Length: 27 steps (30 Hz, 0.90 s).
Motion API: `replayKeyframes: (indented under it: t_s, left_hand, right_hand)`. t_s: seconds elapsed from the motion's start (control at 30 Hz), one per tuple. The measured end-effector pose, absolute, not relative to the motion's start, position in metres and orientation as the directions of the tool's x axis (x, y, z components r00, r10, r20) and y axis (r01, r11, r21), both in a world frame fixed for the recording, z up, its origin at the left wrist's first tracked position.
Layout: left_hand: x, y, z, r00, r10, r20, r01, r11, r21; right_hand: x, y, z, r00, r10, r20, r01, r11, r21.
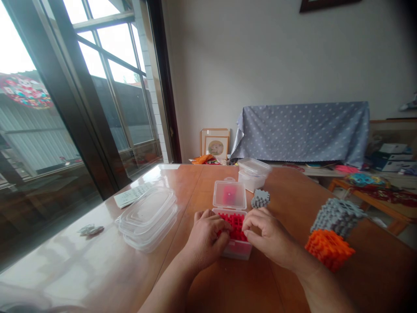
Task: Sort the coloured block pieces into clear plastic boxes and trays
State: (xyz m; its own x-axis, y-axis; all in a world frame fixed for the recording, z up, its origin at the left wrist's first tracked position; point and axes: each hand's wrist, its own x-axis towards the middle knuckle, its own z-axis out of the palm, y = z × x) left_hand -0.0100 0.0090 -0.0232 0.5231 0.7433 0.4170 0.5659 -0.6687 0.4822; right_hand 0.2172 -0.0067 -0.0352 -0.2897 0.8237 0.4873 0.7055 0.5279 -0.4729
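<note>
Left hand (208, 239), right hand (269, 234), both curled inward at red pieces (237, 221), each grip's closure unclear

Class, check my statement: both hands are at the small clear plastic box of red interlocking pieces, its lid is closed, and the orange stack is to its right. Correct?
The lid is wrong: the head view shows it open, tipped back beyond the box. The left hand and right hand are indeed at the box of red interlocking pieces, and the orange stack is to its right.
</note>
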Motion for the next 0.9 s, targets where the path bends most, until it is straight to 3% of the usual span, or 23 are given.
replayKeyframes:
  t_s: [0.33, 0.7, 0.9]
  left_hand:
    - [-0.0103, 0.0080, -0.0220, 0.527, 0.755, 0.389, 0.541, -0.652, 0.531]
    - [-0.0102, 0.0071, -0.0208, 0.538, 0.743, 0.398, 0.572, -0.668, 0.475]
    - [-0.0118, 0.0117, -0.0259, 0.479, 0.775, 0.412, 0.570, -0.631, 0.526]
  right_hand:
    - [0.2205, -0.0038, -0.0365, -0.302, 0.796, 0.525, 0.711, 0.555, -0.432]
    - [0.2210, -0.0001, -0.0422, -0.280, 0.783, 0.555, 0.714, 0.557, -0.425]
    - [0.2226, -0.0026, -0.0387, -0.300, 0.783, 0.545, 0.693, 0.571, -0.440]
